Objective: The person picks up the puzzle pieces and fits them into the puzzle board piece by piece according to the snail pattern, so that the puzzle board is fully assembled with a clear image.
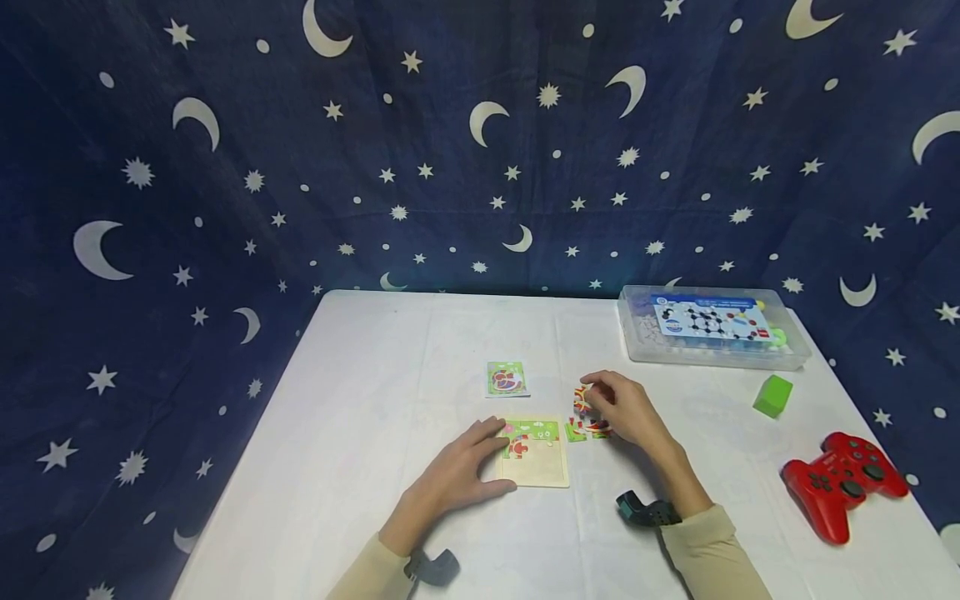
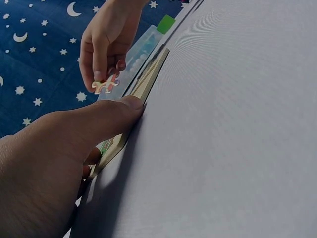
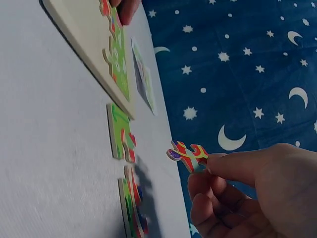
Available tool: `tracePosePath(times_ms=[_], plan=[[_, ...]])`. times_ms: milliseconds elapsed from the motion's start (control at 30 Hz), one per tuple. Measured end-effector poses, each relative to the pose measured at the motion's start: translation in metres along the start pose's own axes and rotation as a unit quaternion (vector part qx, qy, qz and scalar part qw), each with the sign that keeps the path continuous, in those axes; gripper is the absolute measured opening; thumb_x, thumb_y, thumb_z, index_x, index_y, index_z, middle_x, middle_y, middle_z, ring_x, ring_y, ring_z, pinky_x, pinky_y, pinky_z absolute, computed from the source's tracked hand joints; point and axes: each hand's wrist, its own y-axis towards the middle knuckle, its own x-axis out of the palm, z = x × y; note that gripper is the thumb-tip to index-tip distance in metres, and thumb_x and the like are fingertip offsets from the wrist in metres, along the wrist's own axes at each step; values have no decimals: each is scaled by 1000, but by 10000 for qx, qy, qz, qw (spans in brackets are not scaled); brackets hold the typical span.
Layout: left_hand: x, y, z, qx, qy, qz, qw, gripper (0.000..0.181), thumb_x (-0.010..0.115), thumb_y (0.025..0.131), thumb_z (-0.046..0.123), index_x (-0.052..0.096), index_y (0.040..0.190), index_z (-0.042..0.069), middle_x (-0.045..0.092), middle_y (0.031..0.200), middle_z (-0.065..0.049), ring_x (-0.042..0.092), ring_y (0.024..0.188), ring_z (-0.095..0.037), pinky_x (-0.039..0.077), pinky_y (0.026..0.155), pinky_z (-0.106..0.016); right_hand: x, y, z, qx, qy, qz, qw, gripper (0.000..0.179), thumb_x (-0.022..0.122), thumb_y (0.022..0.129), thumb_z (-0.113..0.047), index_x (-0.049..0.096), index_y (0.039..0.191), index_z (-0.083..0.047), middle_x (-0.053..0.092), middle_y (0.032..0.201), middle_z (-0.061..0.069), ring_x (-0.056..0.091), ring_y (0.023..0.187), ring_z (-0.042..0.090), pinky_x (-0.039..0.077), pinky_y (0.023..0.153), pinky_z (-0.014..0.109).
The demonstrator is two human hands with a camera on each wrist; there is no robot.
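A wooden puzzle board (image 1: 543, 467), partly filled with green and red pieces along its top and left, lies flat on the table. My left hand (image 1: 461, 468) holds its left side, the thumb at the near edge and the fingers over the far left part. In the left wrist view the thumb presses the edge of the board (image 2: 143, 89). My right hand (image 1: 628, 408) pinches a red, yellow and purple puzzle piece (image 3: 188, 154) between thumb and fingers, raised above the table. Loose puzzle pieces (image 3: 119, 131) lie on the table right of the board, partly under the hand.
Behind the board lies a small picture card (image 1: 507, 379). A clear plastic box (image 1: 712, 354) with a printed label stands at the back right. Nearer on the right are a green block (image 1: 772, 396) and a red game controller (image 1: 843, 483). A starry dark-blue cloth hangs behind the white table.
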Motion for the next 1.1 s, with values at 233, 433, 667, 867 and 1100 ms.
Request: tracePosePath(times_ms=[233, 433, 667, 867, 1100], plan=[[0, 1, 0, 10, -12, 16, 10000, 68, 77, 81, 55, 66, 130, 9, 52, 151, -4, 45, 144, -21, 34, 123, -34, 4, -1, -10, -166, 172, -158, 9996, 23, 61, 95, -9, 69, 116, -5, 67, 88, 3, 57, 75, 12, 51, 65, 22], [0, 1, -1, 48, -1, 67, 10000, 68, 77, 80, 55, 67, 129, 9, 52, 151, -5, 46, 143, -21, 35, 123, -35, 9, -3, -18, -268, 277, -371, 9986, 21, 64, 92, -5, 71, 112, -6, 67, 83, -1, 55, 71, 9, 48, 61, 20], [1, 1, -2, 57, -14, 67, 10000, 67, 77, 80, 55, 67, 129, 10, 52, 150, -4, 46, 143, -21, 35, 123, -35, 16, -6, -27, -473, 243, -708, 9961, 17, 68, 91, -6, 72, 107, -6, 64, 79, -4, 54, 70, 7, 48, 60, 19], [1, 1, -1, -52, -26, -45, 10000, 69, 76, 81, 56, 66, 131, 11, 51, 152, -3, 45, 145, -20, 34, 123, -34, 23, -9, -33, -590, 302, -1056, 9922, 15, 69, 92, -9, 72, 107, -8, 64, 78, -8, 52, 68, 3, 47, 60, 19], [0, 1, -1, -133, -45, -142, 9998, 68, 75, 81, 57, 65, 131, 11, 50, 153, -2, 44, 145, -19, 33, 124, -34, 32, -11, -36, -807, 435, -1308, 9872, 13, 66, 93, -9, 71, 105, -9, 63, 77, -8, 51, 66, 1, 47, 60, 18]])
